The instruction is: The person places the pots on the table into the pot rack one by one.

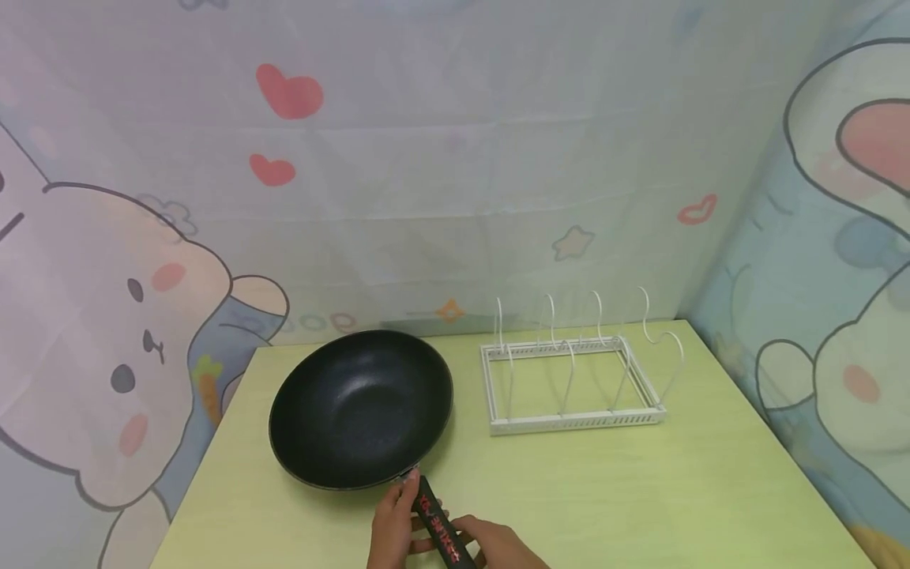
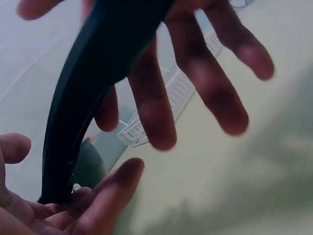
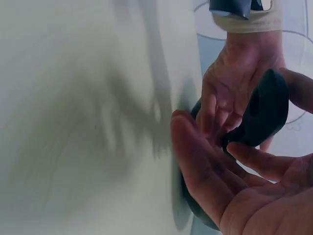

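The left hand (image 1: pixel 393 523) pinches the curved black handle (image 1: pixel 442 528) beside the round, faintly glossy pan (image 1: pixel 362 411); the right hand (image 1: pixel 502 545) pinches nearer its end, other fingers spread.

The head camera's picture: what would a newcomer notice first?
Probably the big black wok, toward the left of the pale green tabletop, with the left hand and right hand at its red-lettered handle. Next, the white wire rack to the wok's right. Then the bold red hearts on the backdrop behind.
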Motion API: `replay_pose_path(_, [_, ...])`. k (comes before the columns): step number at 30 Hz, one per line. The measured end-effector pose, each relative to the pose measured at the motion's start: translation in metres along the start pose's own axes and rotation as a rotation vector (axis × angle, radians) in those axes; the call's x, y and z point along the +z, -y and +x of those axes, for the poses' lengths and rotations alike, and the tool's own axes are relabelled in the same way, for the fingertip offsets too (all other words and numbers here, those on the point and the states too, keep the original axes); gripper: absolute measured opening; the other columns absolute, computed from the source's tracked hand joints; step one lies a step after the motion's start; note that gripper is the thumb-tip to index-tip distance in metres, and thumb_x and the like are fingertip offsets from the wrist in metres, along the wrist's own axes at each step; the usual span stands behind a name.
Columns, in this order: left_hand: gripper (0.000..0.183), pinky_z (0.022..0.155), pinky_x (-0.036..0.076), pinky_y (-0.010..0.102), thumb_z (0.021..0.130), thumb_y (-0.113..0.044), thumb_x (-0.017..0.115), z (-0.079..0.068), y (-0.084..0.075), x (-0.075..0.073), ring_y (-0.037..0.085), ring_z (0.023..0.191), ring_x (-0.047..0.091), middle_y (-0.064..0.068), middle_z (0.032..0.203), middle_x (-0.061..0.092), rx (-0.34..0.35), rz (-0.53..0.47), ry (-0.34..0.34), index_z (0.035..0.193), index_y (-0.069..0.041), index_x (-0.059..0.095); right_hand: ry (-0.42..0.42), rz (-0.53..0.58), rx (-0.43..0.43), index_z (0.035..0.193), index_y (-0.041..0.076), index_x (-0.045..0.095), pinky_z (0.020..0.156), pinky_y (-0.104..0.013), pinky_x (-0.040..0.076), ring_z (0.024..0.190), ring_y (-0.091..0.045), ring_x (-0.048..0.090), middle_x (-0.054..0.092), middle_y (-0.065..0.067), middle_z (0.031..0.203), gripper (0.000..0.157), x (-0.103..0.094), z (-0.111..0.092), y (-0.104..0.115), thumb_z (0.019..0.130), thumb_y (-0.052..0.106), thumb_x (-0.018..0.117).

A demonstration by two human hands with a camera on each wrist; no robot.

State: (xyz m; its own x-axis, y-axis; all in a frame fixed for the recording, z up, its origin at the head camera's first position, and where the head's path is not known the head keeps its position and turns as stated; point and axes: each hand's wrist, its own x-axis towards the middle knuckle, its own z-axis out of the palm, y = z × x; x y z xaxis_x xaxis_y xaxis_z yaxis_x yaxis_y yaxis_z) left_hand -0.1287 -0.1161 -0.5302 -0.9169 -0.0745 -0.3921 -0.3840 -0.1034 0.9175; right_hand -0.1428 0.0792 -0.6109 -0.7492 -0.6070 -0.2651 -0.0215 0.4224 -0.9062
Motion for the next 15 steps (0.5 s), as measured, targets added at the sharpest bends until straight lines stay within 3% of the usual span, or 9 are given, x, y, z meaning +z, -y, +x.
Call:
replay_pose_path(4, [0.065,0.070,0.065,0.039,0.104,-0.041,0.053,0.002,0.002,0.000,0.021,0.087,0.078,0.008,0.101,0.074,0.026,-0.091,0.038,0.139,0.013,0.040,-0.031,0.119,-0.015,0.129,0.007,0.059,0.071,-0.026,0.056,0.075,-0.013,0.071,0.072,-0.010,0.106,0.050,-0.003,-0.027,0.055,0.086,0.023,0.079])
replay_pose_path(6, [0.062,0.071,0.065,0.037,0.104,-0.031,0.055,0.002,0.002,0.001,0.022,0.091,0.078,0.008,0.104,0.074,0.047,-0.109,0.042,0.140,0.016,0.037,-0.046,0.212,-0.017,0.124,0.003,0.061,0.071,-0.025,0.056,0.076,-0.014,0.071,0.072,-0.009,0.100,0.042,-0.004,-0.034,0.072,0.086,0.013,0.076])
replay_pose_path(10, [0.057,0.075,0.065,0.034,0.105,-0.023,0.055,0.001,0.002,0.001,0.024,0.095,0.078,0.010,0.106,0.075,0.076,-0.132,0.050,0.138,0.019,0.034,-0.030,0.351,-0.005,0.120,-0.004,0.062,0.073,-0.022,0.057,0.080,-0.013,0.073,0.075,-0.018,0.096,0.035,-0.006,-0.037,0.083,0.089,0.007,0.072])
replay_pose_path(15, [0.053,0.081,0.064,0.037,0.105,-0.019,0.054,-0.001,0.001,0.002,0.024,0.095,0.078,0.012,0.105,0.076,0.083,-0.164,0.064,0.136,0.019,0.034,0.022,0.471,-0.006,0.115,-0.010,0.064,0.070,-0.017,0.055,0.080,-0.006,0.071,0.076,-0.026,0.099,0.032,-0.006,-0.034,0.077,0.090,0.008,0.071])
